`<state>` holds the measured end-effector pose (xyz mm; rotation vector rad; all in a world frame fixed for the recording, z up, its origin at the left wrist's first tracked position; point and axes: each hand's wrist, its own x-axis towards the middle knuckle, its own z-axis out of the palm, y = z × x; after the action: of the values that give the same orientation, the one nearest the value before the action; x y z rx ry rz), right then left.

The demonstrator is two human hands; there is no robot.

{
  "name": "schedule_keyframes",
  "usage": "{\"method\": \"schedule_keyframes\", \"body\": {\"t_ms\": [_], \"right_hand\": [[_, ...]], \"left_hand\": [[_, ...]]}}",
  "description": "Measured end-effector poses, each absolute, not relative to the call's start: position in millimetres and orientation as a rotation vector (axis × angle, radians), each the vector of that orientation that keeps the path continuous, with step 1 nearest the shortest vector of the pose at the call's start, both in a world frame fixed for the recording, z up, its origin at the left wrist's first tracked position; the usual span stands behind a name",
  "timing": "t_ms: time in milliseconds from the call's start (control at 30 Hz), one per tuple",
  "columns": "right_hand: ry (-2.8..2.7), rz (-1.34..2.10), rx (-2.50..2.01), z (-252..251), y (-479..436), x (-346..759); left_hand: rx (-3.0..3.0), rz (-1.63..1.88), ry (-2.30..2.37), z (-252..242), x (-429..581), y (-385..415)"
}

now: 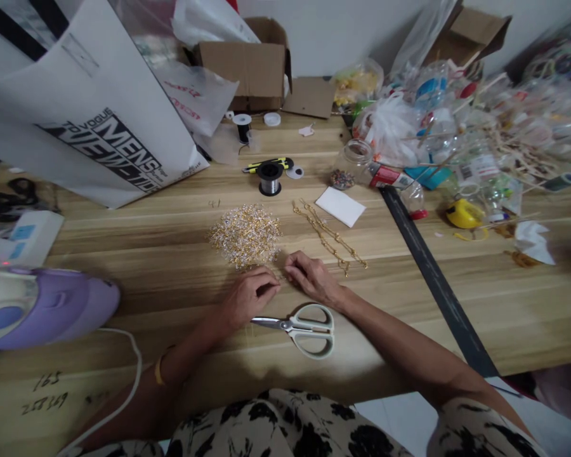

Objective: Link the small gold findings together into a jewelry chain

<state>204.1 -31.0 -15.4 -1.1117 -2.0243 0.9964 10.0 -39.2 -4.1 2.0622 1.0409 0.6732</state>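
The gold-and-clear bead pile (246, 236) is large and loose, so most seems unworked; two beaded gold chain strands (335, 237) at its three o'clock look finished. The left hand (253, 291) at six o'clock and right hand (313, 276) at four curl, fingers together; I cannot tell whether either pinches anything. A wire spool (269, 180) stands at one o'clock, scissors (292, 325) at five

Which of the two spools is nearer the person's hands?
The black-flanged spool of silvery wire, beyond the gold-and-clear heap; the other spool, with a white top and dark winding, stands farther back, near the cardboard box.
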Motion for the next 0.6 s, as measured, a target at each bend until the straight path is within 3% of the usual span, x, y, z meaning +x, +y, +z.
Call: {"method": "schedule_keyframes", "body": {"t_ms": [600], "right_hand": [[-2.218, 0.723, -0.984, -23.4, -32.5, 201.1]], "left_hand": [[1.84, 0.644, 1.132, -5.8, 17.8, -29.3]]}}
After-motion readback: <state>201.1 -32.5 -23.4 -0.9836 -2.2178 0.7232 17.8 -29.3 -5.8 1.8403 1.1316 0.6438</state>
